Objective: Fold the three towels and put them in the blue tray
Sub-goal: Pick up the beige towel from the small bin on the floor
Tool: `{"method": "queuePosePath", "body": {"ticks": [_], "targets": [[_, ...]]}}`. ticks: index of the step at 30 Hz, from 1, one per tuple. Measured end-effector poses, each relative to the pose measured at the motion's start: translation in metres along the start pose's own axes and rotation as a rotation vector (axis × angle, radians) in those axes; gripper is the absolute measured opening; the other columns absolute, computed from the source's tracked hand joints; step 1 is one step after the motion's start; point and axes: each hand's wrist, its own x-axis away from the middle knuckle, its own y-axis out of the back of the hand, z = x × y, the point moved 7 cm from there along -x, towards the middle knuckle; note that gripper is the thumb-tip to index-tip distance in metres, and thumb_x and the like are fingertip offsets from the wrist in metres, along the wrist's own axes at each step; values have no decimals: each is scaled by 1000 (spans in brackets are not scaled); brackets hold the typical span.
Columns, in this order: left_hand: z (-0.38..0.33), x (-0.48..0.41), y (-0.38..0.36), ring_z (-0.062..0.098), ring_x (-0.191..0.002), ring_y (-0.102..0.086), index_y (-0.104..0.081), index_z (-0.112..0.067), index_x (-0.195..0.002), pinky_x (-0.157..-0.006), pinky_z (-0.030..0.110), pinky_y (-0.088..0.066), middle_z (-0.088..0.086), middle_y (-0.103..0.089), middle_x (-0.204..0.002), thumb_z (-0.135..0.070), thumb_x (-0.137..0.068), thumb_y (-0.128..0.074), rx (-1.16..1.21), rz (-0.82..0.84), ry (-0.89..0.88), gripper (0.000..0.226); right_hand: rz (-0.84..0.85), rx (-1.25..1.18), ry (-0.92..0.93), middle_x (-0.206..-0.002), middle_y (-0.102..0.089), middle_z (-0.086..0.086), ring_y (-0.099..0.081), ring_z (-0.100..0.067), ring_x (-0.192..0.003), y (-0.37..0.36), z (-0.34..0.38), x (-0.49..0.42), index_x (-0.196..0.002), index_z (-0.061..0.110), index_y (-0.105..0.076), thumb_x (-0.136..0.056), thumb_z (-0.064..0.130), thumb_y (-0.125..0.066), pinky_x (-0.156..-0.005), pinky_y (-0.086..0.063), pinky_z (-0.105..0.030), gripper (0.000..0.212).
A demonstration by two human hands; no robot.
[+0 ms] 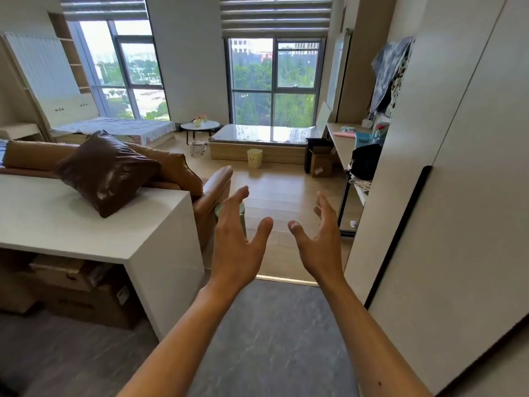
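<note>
My left hand (236, 236) and my right hand (320, 239) are stretched out in front of me at mid-frame, palms turned toward each other, fingers spread, with nothing in them. They hang over the floor, a hand's width apart. I see no folded towels and no blue tray that I can identify. A blue box-like thing (363, 139) stands far off on the desk at the right; I cannot tell what it is.
A white counter (86, 224) stands at my left with a brown cushion (106, 170) on it and cardboard boxes (86, 293) underneath. A tan sofa (177, 167) lies behind it. White cabinet doors (458, 196) stand at my right. Wooden floor runs ahead to a small bin (254, 157).
</note>
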Motion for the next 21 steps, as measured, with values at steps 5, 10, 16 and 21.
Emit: {"method": "queuePosePath", "body": {"ticks": [5, 10, 16, 21], "targets": [[46, -24, -16, 8, -130, -50, -48, -26, -138, -111, 34, -41, -8, -55, -139, -34, -93, -62, 107, -10, 85, 48, 61, 8, -89, -156, -41, 5, -39, -9, -142, -27, -34, -27, -156, 31, -24, -91, 30, -69, -110, -33, -31, 79], [98, -61, -36, -1, -125, -50, -52, -32, -133, -106, 28, -40, -25, -53, -128, -42, -92, -60, 120, 15, 150, 43, 90, 43, -146, -153, -43, 13, -43, -3, -136, -58, -69, -58, -153, 32, -32, -91, 30, -70, -111, -39, -34, 74], [142, -117, -63, -2, -119, -52, -56, -30, -130, -104, 27, -42, -20, -55, -128, -37, -92, -60, 130, 73, 196, 38, 53, 25, -229, -151, -45, 12, -46, -4, -134, -87, -107, -95, -151, 32, -37, -91, 29, -70, -110, -41, -34, 68], [174, -151, -97, 7, -121, -50, -56, -31, -130, -97, 28, -42, -16, -56, -133, -33, -94, -61, 138, 142, 272, 37, 38, 6, -275, -151, -46, 11, -46, -5, -134, -104, -137, -135, -151, 33, -37, -92, 32, -69, -105, -37, -26, 67]]}}
